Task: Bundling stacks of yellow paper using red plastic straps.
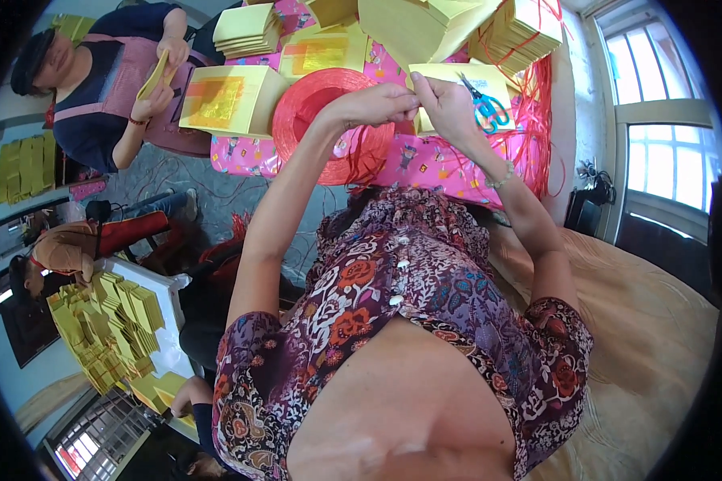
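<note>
In the head view, the left hand and forearm cover part of the red coil on the pink table cover, and the right hand hides part of the yellow paper block beyond it. The stacks at the far edge are cut off by the frame.

Both hands meet above the table, just right of the coil's middle. The left fingers are curled, their tips brought together; the right hand is partly closed, its thumb raised. The fingertips meet or nearly so; whether they pinch a thin strand cannot be told.

Blue-handled scissors lie just right of the right hand, and loose red strands hang farther right. Left of the coil stands another yellow paper block; at the far left, a co-worker holds folded yellow paper.
</note>
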`<state>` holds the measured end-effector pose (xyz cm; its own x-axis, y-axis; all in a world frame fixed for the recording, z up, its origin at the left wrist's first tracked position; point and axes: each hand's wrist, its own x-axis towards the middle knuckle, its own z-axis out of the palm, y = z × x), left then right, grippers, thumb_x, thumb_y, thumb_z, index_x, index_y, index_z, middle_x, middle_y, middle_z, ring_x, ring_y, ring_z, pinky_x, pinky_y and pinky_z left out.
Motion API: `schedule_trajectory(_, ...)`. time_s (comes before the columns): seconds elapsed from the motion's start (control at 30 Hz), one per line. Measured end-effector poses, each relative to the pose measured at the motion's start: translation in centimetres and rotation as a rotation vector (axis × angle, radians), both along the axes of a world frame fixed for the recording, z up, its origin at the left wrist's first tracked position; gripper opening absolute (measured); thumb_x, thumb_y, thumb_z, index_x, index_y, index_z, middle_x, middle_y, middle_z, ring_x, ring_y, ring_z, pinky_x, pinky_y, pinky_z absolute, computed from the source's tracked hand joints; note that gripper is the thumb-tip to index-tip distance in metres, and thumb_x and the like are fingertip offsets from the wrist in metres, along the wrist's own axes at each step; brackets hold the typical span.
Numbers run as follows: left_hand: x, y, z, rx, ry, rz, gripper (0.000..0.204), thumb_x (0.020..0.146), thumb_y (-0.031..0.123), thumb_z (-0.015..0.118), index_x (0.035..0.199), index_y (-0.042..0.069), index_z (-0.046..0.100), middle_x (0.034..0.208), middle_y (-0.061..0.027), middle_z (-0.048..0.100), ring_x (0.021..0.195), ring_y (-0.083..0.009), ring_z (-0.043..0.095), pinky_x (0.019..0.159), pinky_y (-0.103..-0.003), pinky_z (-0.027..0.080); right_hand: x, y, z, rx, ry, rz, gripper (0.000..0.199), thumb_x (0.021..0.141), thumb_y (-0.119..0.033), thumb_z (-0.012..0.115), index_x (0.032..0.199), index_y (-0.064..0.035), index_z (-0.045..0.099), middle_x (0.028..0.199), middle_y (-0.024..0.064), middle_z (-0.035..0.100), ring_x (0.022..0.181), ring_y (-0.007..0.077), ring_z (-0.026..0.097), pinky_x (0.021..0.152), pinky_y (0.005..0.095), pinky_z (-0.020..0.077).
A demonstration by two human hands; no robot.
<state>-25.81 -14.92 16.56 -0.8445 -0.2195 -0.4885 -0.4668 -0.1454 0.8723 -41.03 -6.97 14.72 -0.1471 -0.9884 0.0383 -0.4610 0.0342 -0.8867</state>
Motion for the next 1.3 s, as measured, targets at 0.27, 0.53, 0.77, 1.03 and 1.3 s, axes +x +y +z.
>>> schedule_trajectory(0.27,3.1,1.0,-0.7,0.016,-0.047,0.108,0.030,0.095,0.034,0.040,0.076,0.011,0.049,0.057,0.0084,0.032,0.048,-0.0023,0.026,0.041,-0.019,0.021,-11.5,-0.3,-2.1,-0.016,0.283,-0.454,0.043,0.086,-0.045,0.051,0.081,-0.0058,0.067,0.061,0.0161,0.059,0.055,0.0266,0.058,0.056,0.0365,0.0460)
schedule_trajectory(0.53,4.5,1.1,-4.2,0.050,-0.099,0.061,0.032,0.094,0.033,0.042,0.074,0.010,0.051,0.059,0.0072,0.035,0.048,-0.0030,0.028,0.042,-0.019,0.022,-19.0,1.8,-6.4,0.420,0.911,-0.382,0.042,0.087,-0.046,0.045,0.080,-0.0099,0.067,0.079,0.0169,0.064,0.078,0.0354,0.062,0.074,0.0420,0.0475)
schedule_trajectory(0.77,2.3,0.6,-4.3,-0.053,-0.125,-0.008,0.032,0.094,0.034,0.042,0.077,0.009,0.053,0.060,0.0082,0.038,0.050,-0.0018,0.030,0.041,-0.019,0.023,-4.5,0.6,-2.8,-0.454,0.647,0.222,0.022,0.088,-0.018,0.048,0.103,-0.0044,0.056,0.093,0.0108,0.060,0.089,0.0279,0.056,0.085,0.0418,0.0398)
schedule_trajectory(1.03,2.5,-0.8,-2.3,-0.010,-0.174,0.011,0.031,0.094,0.037,0.041,0.087,0.011,0.057,0.061,0.0083,0.039,0.050,-0.0022,0.031,0.043,-0.018,0.026,0.4,1.5,-2.9,-0.065,0.320,0.389,0.020,0.092,-0.023,0.045,0.090,-0.0025,0.046,0.073,0.0227,0.057,0.071,0.0411,0.057,0.060,0.0468,0.0445)
schedule_trajectory(1.3,4.7,-1.6,-1.5,-0.280,-0.149,0.071,0.033,0.094,0.036,0.042,0.089,0.007,0.057,0.062,0.0057,0.042,0.053,-0.0035,0.036,0.047,-0.019,0.031,-1.0,1.8,-3.2,0.003,0.344,0.204,0.022,0.093,-0.024,0.041,0.087,-0.0034,0.046,0.064,0.0206,0.055,0.063,0.0394,0.057,0.056,0.0455,0.0439)
